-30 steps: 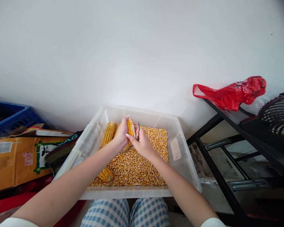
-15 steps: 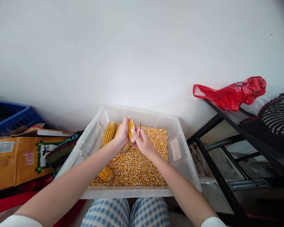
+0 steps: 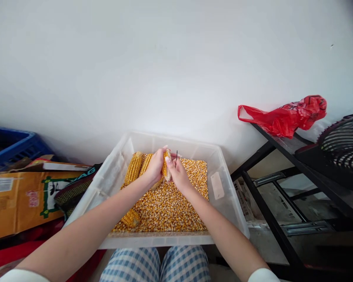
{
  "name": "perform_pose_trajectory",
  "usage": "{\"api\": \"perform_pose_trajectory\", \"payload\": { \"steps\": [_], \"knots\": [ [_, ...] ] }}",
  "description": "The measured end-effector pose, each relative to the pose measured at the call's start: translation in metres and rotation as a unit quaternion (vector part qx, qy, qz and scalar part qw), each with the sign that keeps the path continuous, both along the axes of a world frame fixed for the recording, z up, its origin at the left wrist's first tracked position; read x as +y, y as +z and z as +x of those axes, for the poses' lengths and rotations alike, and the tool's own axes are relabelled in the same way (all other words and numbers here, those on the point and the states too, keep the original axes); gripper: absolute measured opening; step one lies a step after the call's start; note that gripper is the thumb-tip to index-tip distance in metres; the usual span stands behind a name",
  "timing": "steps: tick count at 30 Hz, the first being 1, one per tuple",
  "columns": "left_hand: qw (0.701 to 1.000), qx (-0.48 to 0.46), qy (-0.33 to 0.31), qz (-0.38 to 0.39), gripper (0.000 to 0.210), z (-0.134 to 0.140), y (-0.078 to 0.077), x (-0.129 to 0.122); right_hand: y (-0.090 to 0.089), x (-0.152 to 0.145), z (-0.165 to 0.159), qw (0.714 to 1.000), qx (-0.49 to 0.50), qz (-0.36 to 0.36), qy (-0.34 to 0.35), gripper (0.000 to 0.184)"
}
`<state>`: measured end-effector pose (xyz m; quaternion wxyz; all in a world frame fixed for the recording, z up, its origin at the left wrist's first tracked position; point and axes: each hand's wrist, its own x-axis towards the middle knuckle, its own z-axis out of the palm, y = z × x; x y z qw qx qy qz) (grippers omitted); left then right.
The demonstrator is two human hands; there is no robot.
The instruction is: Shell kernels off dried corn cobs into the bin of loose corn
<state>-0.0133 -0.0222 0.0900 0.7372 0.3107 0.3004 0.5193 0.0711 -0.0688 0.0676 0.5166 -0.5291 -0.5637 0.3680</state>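
Note:
My left hand (image 3: 155,166) is wrapped around a partly stripped corn cob (image 3: 166,166), with yellow kernels on its left and a pale strip on its right. My right hand (image 3: 179,175) closes against the cob's right side, its thumb pressing on the pale strip. A thin dark rod (image 3: 177,156) pokes up from the right hand's grip; its lower part is hidden. Beneath both hands, loose corn kernels (image 3: 170,211) fill the bottom of a clear plastic bin (image 3: 176,241). Whole corn cobs (image 3: 133,167) lie at the bin's left, and another cob (image 3: 130,218) rests near its front left.
Right of the bin stands a black metal frame (image 3: 270,223) carrying a red plastic bag (image 3: 288,117) and a black fan (image 3: 344,149). To the left are an orange cardboard box (image 3: 20,203), a mesh bag (image 3: 73,196) and a blue crate (image 3: 20,147). A white wall rises behind.
Both hands and the held cob have shifted slightly to the right. The cob has turned a little, and the right thumb now lies higher along it. The view has moved slightly.

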Motion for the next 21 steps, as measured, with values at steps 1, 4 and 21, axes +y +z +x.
{"api": "perform_pose_trajectory", "payload": {
  "steps": [1,4,21],
  "knots": [
    [1.0,0.001,-0.005,0.013,0.018,0.002,-0.001,-0.001,0.001,0.0,0.0,1.0,-0.014,0.005,-0.014,0.035],
    [1.0,0.002,-0.011,0.019,0.018,0.004,-0.002,-0.004,0.003,-0.003,0.003,0.999,-0.04,0.025,-0.022,0.033],
    [0.999,0.025,-0.015,0.023,0.016,0.002,-0.002,-0.002,0.008,0.0,0.013,0.998,-0.039,0.032,0.038,0.032]
  ]
}}
